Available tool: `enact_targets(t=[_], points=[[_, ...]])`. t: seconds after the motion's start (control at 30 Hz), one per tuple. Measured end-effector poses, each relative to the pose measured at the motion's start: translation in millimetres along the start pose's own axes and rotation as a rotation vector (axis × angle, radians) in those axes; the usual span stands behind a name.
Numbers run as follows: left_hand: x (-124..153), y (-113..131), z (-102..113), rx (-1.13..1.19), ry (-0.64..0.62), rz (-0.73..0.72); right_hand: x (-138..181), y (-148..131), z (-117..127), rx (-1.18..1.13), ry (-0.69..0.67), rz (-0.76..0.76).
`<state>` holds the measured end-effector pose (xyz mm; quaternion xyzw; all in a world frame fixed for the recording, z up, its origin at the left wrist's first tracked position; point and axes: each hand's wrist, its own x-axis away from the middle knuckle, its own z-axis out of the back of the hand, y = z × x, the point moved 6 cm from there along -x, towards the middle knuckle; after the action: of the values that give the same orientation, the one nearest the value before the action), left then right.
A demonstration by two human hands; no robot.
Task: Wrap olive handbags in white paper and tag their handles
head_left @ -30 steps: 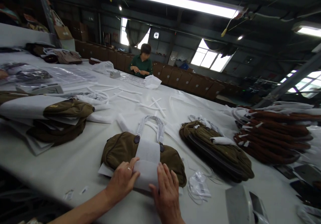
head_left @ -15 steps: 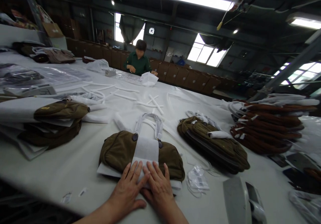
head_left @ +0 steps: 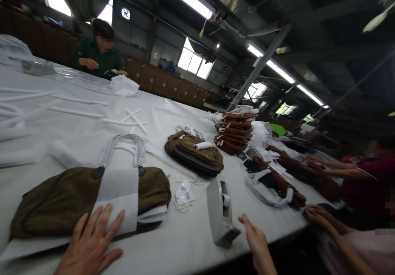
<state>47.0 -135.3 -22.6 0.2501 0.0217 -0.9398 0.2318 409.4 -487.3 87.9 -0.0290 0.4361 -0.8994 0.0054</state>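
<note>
An olive-brown handbag (head_left: 64,192) lies on the white table with a strip of white foam sheet (head_left: 119,188) wrapped over its middle. Its two handles (head_left: 121,147) are covered in white padding and stand up. My left hand (head_left: 94,240) rests with spread fingers on the lower end of the strip. Off to the right, my right hand (head_left: 256,240) hovers beside the front end of a grey tape dispenser (head_left: 214,213), slightly apart from it. Its fingers are stretched out, and nothing shows in them. White paper sheets (head_left: 154,214) stick out under the handbag.
Tags with strings (head_left: 184,195) lie between the handbag and dispenser. Behind them sits a stack of olive bags (head_left: 194,153), then a pile of brown bags (head_left: 236,131). Co-workers' arms (head_left: 336,225) reach in from the right. Across the table, a person in green (head_left: 98,57) handles white material.
My right hand has left the foam strip and moved right to the tape dispenser. My left hand stays on the strip. The view has turned right.
</note>
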Motion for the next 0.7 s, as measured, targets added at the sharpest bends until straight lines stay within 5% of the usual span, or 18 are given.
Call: enact_targets(t=[0.2, 0.4, 0.53, 0.7], points=[[4.4, -2.9, -6.2, -0.014, 0.032, -0.019, 7.1, -2.2, -33.6, -0.102, -0.139, -0.001], [5.8, -3.4, -7.7, -0.02, 0.017, -0.013, 13.3, -1.9, -8.7, -0.136, -0.004, 0.009], [7.1, -4.1, -8.9, -0.024, -0.024, -0.004, 43.5, 14.5, 8.3, -0.177, 0.106, -0.007], [6.6, -5.7, -9.9, -0.026, -0.071, -0.007, 72.0, 53.6, -24.1, -0.324, 0.009, -0.16]])
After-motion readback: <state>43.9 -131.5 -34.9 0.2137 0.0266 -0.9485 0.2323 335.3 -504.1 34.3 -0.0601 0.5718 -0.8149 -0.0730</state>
